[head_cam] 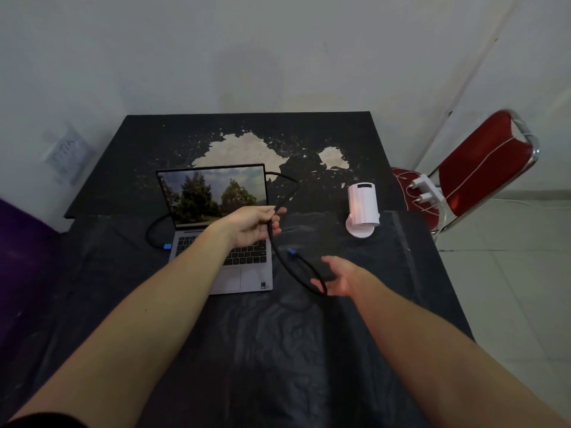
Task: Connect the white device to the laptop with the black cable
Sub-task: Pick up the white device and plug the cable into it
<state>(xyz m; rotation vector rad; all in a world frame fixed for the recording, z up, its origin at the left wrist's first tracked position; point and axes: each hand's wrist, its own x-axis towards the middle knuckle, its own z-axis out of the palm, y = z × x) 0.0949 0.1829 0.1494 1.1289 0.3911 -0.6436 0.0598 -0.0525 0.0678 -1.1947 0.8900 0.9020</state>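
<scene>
An open grey laptop [221, 230] sits on a dark table [340, 304] covered with wrinkled, glossy black plastic sheet; its screen shows trees under a cloudy sky. Behind the laptop the tabletop is matte black, with large flaked patches exposing a pale surface.

A thin, round black cable [285, 267] runs from a blue plug [167, 246] at the laptop's left edge, loops behind the screen, and emerges at the laptop's right. There the left hand [251, 225], raised over the keyboard's right side, pinches the cable between fingers and thumb. Below that hand the cable hangs in a curve to the right of the laptop, passing the right hand [338, 278], whose fingers curl loosely around the loop; its free end, a small blue connector [291, 252], points up just right of the laptop.

The white device [362, 211], a smooth upright cylinder on a round base, stands further right of the laptop, apart from the cable. Beyond the table's right edge is a red padded chair [482, 171] with a chrome frame, holding white chargers [428, 191].
</scene>
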